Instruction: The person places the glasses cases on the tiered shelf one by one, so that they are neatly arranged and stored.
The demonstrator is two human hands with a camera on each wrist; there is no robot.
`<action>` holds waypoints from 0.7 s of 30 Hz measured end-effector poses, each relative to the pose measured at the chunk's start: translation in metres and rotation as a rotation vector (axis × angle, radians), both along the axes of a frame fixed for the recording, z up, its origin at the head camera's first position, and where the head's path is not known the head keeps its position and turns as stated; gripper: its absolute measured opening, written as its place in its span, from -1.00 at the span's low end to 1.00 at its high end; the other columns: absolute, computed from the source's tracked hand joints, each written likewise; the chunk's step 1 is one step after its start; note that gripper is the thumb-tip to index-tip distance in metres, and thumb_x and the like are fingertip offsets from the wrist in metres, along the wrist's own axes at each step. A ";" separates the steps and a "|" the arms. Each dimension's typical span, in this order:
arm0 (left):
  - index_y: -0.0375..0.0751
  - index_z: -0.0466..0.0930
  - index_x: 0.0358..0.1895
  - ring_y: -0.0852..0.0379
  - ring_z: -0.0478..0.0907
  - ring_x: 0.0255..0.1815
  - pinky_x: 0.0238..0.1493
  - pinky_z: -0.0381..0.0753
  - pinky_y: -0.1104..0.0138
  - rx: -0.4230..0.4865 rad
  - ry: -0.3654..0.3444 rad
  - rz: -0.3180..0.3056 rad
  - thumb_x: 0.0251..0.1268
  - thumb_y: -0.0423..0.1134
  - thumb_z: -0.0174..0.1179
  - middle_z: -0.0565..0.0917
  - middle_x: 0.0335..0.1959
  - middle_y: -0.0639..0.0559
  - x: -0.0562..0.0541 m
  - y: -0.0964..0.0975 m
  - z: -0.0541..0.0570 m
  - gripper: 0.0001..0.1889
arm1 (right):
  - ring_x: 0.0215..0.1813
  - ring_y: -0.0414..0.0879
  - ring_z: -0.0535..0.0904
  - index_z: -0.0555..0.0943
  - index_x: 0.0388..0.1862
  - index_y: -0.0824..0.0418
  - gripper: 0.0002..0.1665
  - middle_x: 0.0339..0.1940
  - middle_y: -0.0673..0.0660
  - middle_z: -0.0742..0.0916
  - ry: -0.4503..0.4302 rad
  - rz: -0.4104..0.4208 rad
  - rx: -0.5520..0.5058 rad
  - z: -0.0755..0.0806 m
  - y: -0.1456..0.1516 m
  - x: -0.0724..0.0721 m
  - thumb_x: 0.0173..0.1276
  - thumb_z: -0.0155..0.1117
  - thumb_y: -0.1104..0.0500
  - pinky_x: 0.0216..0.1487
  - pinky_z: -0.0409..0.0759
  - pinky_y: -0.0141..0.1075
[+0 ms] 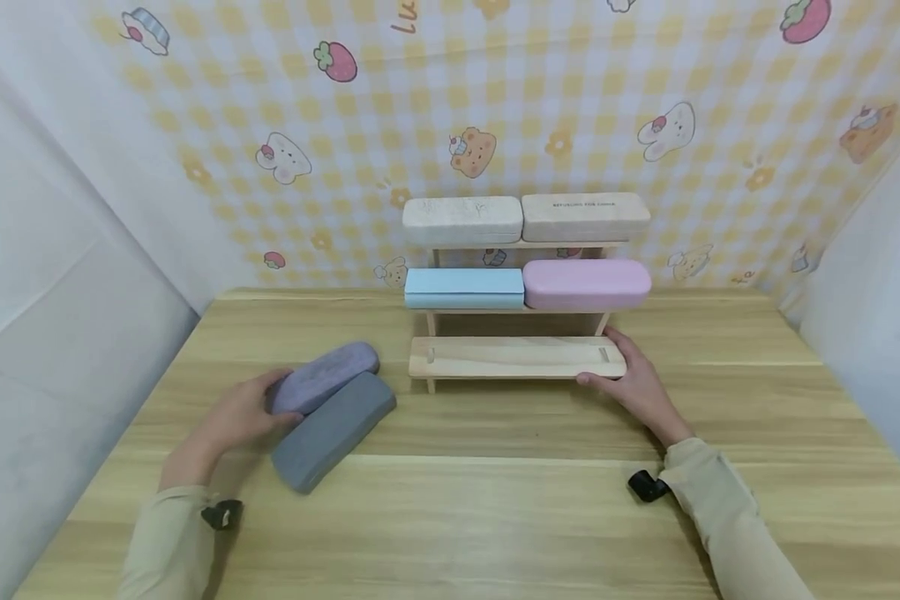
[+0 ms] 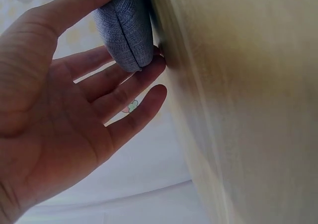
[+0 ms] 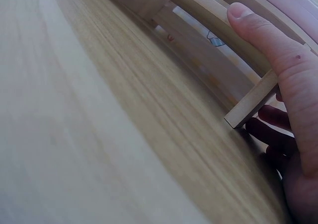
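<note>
My left hand (image 1: pixel 243 414) holds the near end of a purple-grey glasses case (image 1: pixel 328 377), thumb on one side and fingers on the other. In the left wrist view the end of this fabric-covered case (image 2: pixel 124 33) shows between thumb and fingers, low over the table. A dark grey glasses case (image 1: pixel 335 433) lies right alongside it. My right hand (image 1: pixel 636 385) grips the right end of the lowest shelf of a three-step wooden rack (image 1: pixel 513 357). In the right wrist view the thumb (image 3: pixel 258 33) presses the shelf's front edge, while the other fingers reach behind the leg.
On the rack's middle step sit a light blue case (image 1: pixel 463 288) and a pink case (image 1: pixel 587 283). Its top step carries a whitish case (image 1: pixel 461 220) and a beige one with lettering (image 1: pixel 585 217). A yellow checked cloth (image 1: pixel 390 108) hangs behind the wooden table (image 1: pixel 495 517).
</note>
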State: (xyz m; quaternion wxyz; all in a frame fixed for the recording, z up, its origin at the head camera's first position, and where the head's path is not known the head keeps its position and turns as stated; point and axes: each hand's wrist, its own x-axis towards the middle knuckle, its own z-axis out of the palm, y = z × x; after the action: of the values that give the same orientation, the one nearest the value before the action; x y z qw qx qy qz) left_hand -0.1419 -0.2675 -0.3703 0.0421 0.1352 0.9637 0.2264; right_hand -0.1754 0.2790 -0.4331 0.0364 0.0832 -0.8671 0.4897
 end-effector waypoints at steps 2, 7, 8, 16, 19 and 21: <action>-0.43 0.39 0.16 -0.15 0.52 -0.15 -0.08 0.46 -0.05 -0.001 0.002 -0.006 -0.05 -0.15 0.42 0.59 -0.12 -0.32 -0.001 0.000 0.000 -0.30 | 0.32 0.23 0.18 0.10 0.45 0.22 0.12 0.37 0.30 0.29 0.000 -0.003 -0.011 -0.001 0.000 0.001 0.00 0.51 0.03 0.25 0.12 0.18; -0.42 0.41 0.15 -0.12 0.53 -0.19 -0.12 0.48 -0.02 -0.025 0.007 -0.013 -0.05 -0.12 0.42 0.61 -0.14 -0.30 -0.004 0.002 0.001 -0.31 | 0.32 0.24 0.18 0.08 0.46 0.23 0.13 0.37 0.31 0.27 -0.005 -0.002 -0.018 0.001 0.001 0.001 0.01 0.50 0.04 0.24 0.12 0.19; -0.42 0.41 0.15 -0.11 0.53 -0.20 -0.13 0.48 -0.02 -0.022 0.005 -0.015 -0.04 -0.11 0.41 0.61 -0.15 -0.29 -0.004 0.002 0.001 -0.31 | 0.32 0.25 0.17 0.08 0.46 0.22 0.13 0.37 0.31 0.27 -0.005 -0.003 -0.012 0.002 0.001 0.000 0.02 0.50 0.03 0.24 0.13 0.19; -0.44 0.39 0.15 -0.16 0.52 -0.15 -0.10 0.46 -0.05 -0.026 0.021 -0.046 -0.03 -0.16 0.40 0.59 -0.12 -0.34 -0.005 0.004 0.007 -0.33 | 0.32 0.22 0.18 0.09 0.46 0.21 0.12 0.37 0.28 0.29 -0.003 0.005 -0.018 0.003 0.001 -0.004 0.01 0.50 0.02 0.25 0.12 0.18; -0.43 0.39 0.15 -0.17 0.53 -0.16 -0.10 0.46 -0.06 -0.035 0.028 -0.054 -0.03 -0.17 0.40 0.59 -0.13 -0.33 -0.005 0.003 0.005 -0.33 | 0.32 0.22 0.19 0.09 0.46 0.22 0.12 0.37 0.28 0.29 0.002 0.006 -0.018 0.000 0.001 -0.003 0.02 0.50 0.03 0.26 0.12 0.17; -0.42 0.39 0.15 -0.15 0.54 -0.19 -0.12 0.48 -0.04 -0.048 0.028 -0.066 -0.03 -0.15 0.40 0.61 -0.16 -0.30 -0.005 0.003 0.002 -0.33 | 0.33 0.24 0.17 0.08 0.46 0.23 0.12 0.37 0.30 0.28 -0.006 0.004 -0.015 -0.003 0.002 0.001 0.02 0.50 0.04 0.25 0.11 0.19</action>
State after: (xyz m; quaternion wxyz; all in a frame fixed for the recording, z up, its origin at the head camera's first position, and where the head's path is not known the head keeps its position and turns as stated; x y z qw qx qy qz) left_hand -0.1467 -0.2646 -0.3681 0.0392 0.1688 0.9644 0.1997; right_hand -0.1744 0.2808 -0.4361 0.0336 0.0832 -0.8634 0.4965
